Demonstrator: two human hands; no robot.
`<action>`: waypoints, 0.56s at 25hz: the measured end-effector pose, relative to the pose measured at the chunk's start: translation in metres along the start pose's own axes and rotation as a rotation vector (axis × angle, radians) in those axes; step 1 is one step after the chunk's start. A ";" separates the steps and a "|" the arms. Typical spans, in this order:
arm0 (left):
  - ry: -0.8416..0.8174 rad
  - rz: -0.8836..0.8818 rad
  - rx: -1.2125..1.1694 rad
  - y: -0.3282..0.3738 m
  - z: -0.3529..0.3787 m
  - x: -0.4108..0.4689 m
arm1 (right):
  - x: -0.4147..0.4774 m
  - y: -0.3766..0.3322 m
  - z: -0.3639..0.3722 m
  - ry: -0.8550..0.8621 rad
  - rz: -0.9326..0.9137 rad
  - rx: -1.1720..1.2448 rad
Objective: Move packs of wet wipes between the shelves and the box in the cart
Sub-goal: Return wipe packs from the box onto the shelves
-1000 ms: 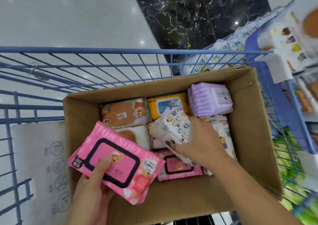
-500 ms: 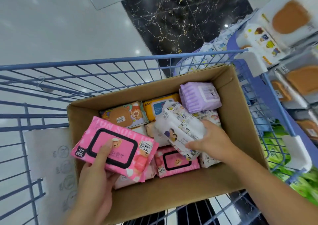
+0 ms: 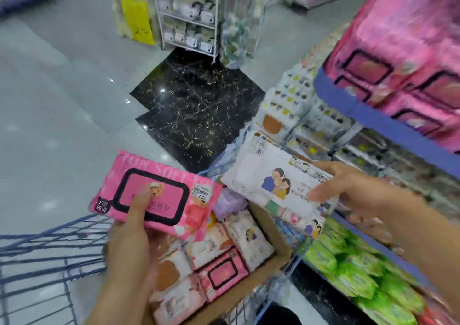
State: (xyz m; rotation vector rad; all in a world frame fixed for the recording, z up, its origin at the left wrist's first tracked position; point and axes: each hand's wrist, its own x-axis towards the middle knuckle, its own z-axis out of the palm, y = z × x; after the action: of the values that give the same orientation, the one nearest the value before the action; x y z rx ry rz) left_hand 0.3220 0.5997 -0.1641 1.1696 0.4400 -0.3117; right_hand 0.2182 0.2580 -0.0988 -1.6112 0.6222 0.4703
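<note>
My left hand point(image 3: 134, 240) grips a pink pack of wet wipes point(image 3: 159, 192) with a black-framed lid, thumb on top, held above the cardboard box point(image 3: 278, 240). My right hand point(image 3: 348, 187) holds a white pack with cartoon figures point(image 3: 271, 183) lifted out over the box's right side, toward the shelves. In the box lie several more packs, among them a pink one point(image 3: 224, 272), a white one point(image 3: 249, 237) and a purple one point(image 3: 229, 201). The view is blurred.
The box sits in a blue wire cart point(image 3: 44, 257). Shelves on the right carry stacked pink packs point(image 3: 403, 58) on a blue ledge, white packs point(image 3: 298, 100) below and green packs point(image 3: 353, 270) at the bottom. A display rack point(image 3: 189, 13) stands far back.
My right hand has lifted the white pack out of the box and carried it right toward the shelves. The view swung up and right. The pink pack stays in my left hand.
</note>
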 end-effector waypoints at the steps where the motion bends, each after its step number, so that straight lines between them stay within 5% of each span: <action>1: -0.062 0.039 -0.008 0.018 0.028 -0.012 | -0.028 -0.018 -0.020 0.032 -0.064 -0.003; 8: -0.413 0.284 -0.076 0.103 0.232 -0.109 | -0.207 -0.123 -0.160 0.293 -0.479 -0.052; 14: -0.585 0.360 -0.224 0.112 0.393 -0.202 | -0.332 -0.147 -0.277 0.501 -0.623 -0.140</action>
State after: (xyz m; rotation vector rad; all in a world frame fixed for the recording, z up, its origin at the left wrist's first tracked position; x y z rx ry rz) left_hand 0.2635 0.2758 0.1515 0.8654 -0.2428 -0.2669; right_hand 0.0422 0.0355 0.2593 -1.9631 0.4191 -0.3683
